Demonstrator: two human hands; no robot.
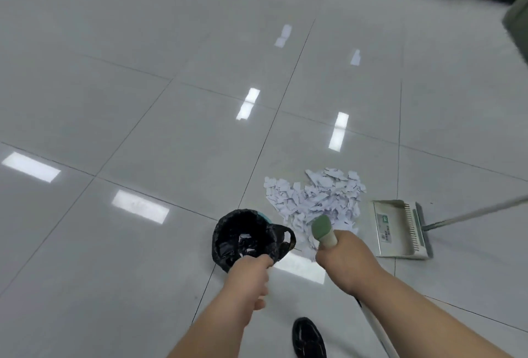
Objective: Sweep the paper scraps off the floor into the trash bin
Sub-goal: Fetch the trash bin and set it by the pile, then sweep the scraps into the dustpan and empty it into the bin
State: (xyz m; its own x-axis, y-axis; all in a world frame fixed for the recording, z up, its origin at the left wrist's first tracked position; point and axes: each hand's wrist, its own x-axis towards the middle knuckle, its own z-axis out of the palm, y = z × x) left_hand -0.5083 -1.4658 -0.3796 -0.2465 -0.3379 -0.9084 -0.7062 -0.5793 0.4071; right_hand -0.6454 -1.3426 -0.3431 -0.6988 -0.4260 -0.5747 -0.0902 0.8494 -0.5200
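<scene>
Tiled floor (143, 100) is being viewed from above. Scraps (314, 197) are being seen heaped on it between bin (243, 237) and dustpan (397, 232), touching neither. Handle (323, 229) is being gripped by right hand (343, 260). Hands apart. Left hand (251, 277) is being held curled at bin's near rim; grip can't be told.

The right hand (343, 260) gripped the green-capped handle (323, 230), right at the near edge of the paper scraps (314, 197). The scraps were heaped between the black-lined trash bin (221, 233) on the left and the dustpan (400, 229) on the right. The left hand (251, 277) was curled at the bin's near rim, its hold unclear.
</scene>
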